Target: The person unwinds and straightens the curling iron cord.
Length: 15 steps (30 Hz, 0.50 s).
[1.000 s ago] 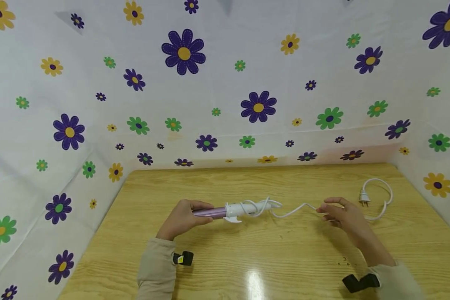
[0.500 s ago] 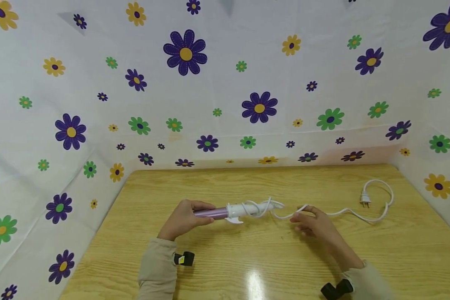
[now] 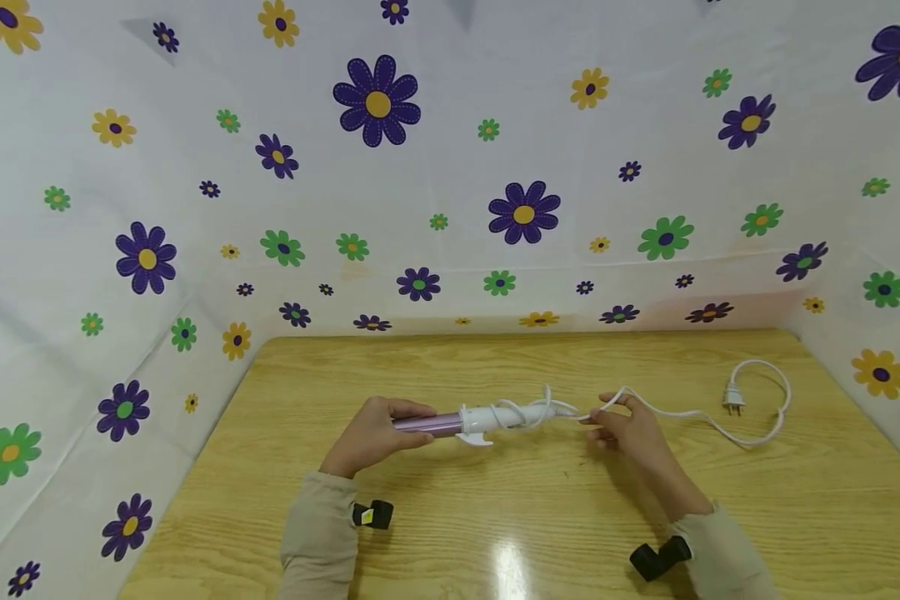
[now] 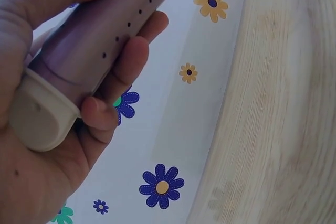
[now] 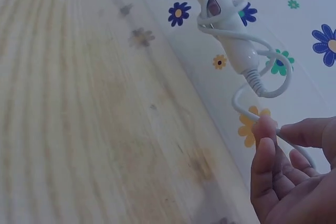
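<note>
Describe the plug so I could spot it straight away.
Look at the wooden table, toward its far right corner by the flowered cloth. The plug lies there at the end of the white cord, which loops round behind it. It alone has two metal prongs.

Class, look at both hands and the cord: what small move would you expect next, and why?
Probably the right hand loops the cord once more around the handle. The left hand grips the curler's purple barrel, a few turns already circle the handle, the right hand pinches the cord close by, and the plug end lies loose on the table.
</note>
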### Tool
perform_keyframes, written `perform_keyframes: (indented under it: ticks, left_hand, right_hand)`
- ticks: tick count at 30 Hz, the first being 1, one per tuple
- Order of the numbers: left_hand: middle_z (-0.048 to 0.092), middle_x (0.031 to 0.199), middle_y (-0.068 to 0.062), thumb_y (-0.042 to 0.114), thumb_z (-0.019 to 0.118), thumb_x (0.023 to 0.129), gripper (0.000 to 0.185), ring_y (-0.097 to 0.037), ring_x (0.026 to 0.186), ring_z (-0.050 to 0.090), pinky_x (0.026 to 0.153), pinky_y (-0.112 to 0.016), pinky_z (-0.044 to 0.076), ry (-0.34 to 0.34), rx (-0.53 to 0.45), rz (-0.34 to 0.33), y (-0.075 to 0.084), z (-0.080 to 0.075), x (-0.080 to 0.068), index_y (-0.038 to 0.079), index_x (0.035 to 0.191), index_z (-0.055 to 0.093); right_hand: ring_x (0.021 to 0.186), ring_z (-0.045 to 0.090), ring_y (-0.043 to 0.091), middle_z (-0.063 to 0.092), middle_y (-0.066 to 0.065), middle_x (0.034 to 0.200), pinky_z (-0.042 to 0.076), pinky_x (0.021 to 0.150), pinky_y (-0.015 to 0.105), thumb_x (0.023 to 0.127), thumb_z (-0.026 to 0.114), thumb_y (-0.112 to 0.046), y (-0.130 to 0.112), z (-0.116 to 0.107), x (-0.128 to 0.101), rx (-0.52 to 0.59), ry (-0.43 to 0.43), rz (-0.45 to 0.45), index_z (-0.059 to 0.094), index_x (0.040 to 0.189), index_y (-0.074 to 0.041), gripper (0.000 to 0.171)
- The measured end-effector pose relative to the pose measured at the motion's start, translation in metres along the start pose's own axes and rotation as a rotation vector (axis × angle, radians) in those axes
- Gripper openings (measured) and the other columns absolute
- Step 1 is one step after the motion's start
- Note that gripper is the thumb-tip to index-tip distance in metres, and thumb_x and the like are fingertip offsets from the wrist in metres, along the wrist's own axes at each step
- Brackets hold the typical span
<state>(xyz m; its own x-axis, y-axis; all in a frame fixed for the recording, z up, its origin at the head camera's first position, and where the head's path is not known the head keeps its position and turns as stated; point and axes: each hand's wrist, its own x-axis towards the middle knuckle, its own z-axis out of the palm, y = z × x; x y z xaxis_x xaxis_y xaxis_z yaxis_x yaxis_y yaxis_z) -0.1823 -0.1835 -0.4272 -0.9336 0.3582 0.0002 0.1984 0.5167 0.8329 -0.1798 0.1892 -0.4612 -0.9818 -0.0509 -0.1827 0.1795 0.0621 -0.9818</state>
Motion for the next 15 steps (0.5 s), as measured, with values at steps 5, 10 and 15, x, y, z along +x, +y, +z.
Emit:
perform_keyframes:
  ticks: [5, 10, 15]
  left_hand:
    - [0.071, 0.111, -0.012, 0.025, 0.081, 0.078, 0.033, -0.019, 0.089, 0.063, 0.075, -0.031, 0.051, -0.017, -0.016, 0.002, 0.0, 0.002, 0.001, 0.014, 0.108, 0.075]
    - [0.07, 0.111, -0.012, 0.024, 0.081, 0.078, 0.033, -0.019, 0.089, 0.063, 0.075, -0.031, 0.051, -0.03, -0.031, -0.009, 0.0, 0.003, 0.002, 0.013, 0.108, 0.074]
    - [0.07, 0.112, -0.012, 0.026, 0.08, 0.078, 0.034, -0.019, 0.089, 0.063, 0.075, -0.031, 0.051, -0.024, -0.015, -0.01, -0.001, 0.001, 0.001, 0.014, 0.109, 0.074]
  right_hand:
    - [0.067, 0.065, 0.002, 0.07, -0.014, 0.08, 0.052, 0.065, 0.02, 0.1, 0.05, -0.013, -0.005, -0.001, 0.008, 0.013, 0.035, -0.015, 0.026, 0.138, 0.005, 0.048]
    - [0.068, 0.063, 0.0, 0.069, -0.017, 0.082, 0.051, 0.066, 0.018, 0.1, 0.052, -0.016, -0.013, 0.0, 0.01, 0.03, 0.025, -0.044, 0.029, 0.137, 0.003, 0.047]
    - [0.068, 0.061, 0.001, 0.07, -0.014, 0.087, 0.05, 0.064, 0.017, 0.1, 0.053, -0.019, -0.023, -0.004, 0.0, 0.1, -0.043, -0.074, 0.033, 0.133, -0.005, 0.041]
